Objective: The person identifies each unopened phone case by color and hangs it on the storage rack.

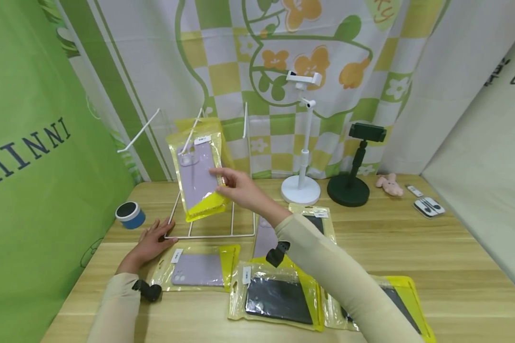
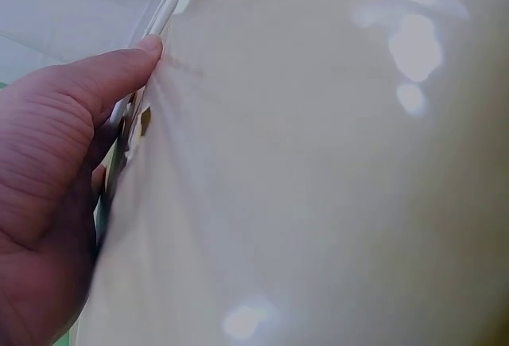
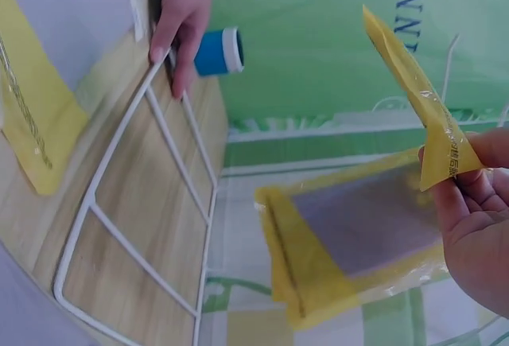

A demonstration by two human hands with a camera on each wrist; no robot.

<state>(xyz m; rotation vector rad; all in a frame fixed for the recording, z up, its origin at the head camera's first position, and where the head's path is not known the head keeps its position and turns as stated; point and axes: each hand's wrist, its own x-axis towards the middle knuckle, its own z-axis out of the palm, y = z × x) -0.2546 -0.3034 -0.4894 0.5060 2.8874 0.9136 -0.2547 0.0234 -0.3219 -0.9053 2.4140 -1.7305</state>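
My right hand (image 1: 240,188) pinches the side edge of a clear-and-yellow bag with a lilac phone case (image 1: 199,176) in it. In the right wrist view this bag (image 3: 421,95) is seen edge-on, with another bagged lilac case (image 3: 366,219) behind it. The middle hook (image 1: 192,131) of a white wire display rack (image 1: 210,236) crosses the held bag's upper part. My left hand (image 1: 153,243) grips the rack's front left base corner, thumb on the wire in the left wrist view. Just before it lies a bagged lilac case (image 1: 197,269), whose film (image 2: 302,171) fills that view.
More bagged cases lie on the table: a black one (image 1: 279,300), another at right (image 1: 407,305), and two partly under my right arm. A blue jar (image 1: 130,215) sits left of the rack. White (image 1: 301,190) and black (image 1: 348,190) phone stands, a pink toy and earphones stand behind.
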